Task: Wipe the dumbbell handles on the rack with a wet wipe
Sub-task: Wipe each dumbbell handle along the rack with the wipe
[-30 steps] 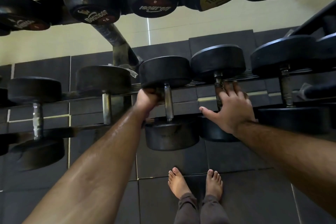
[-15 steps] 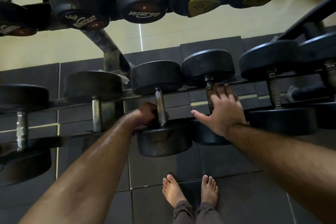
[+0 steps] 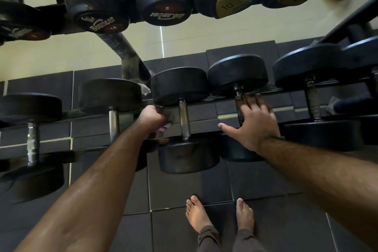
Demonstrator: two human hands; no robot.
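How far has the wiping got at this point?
Done: cannot tell; no handle looks visibly wet or cleaner. In hand: the left hand is fisted around a pale wipe right beside the middle handle, while the right hand lies open against the next handle. Left: probably the handles at far left and far right, which neither hand touches.

Two hands reach in: left hand [image 3: 152, 117] and right hand [image 3: 252, 124]. One wet wipe [image 3: 166, 126] shows as a white scrap in the left fist. Five lower dumbbells show handles: the outer dumbbell [image 3: 30, 106] and nearer dumbbell [image 3: 110, 92] left of the left hand, the middle dumbbell [image 3: 184, 118] between the hands, the covered dumbbell [image 3: 237, 71] under the right hand, and the right dumbbell [image 3: 306, 65] beyond it. Five upper dumbbell ends [image 3: 163, 0] hang above the hands. Two bare feet [image 3: 197, 215] stand below them.
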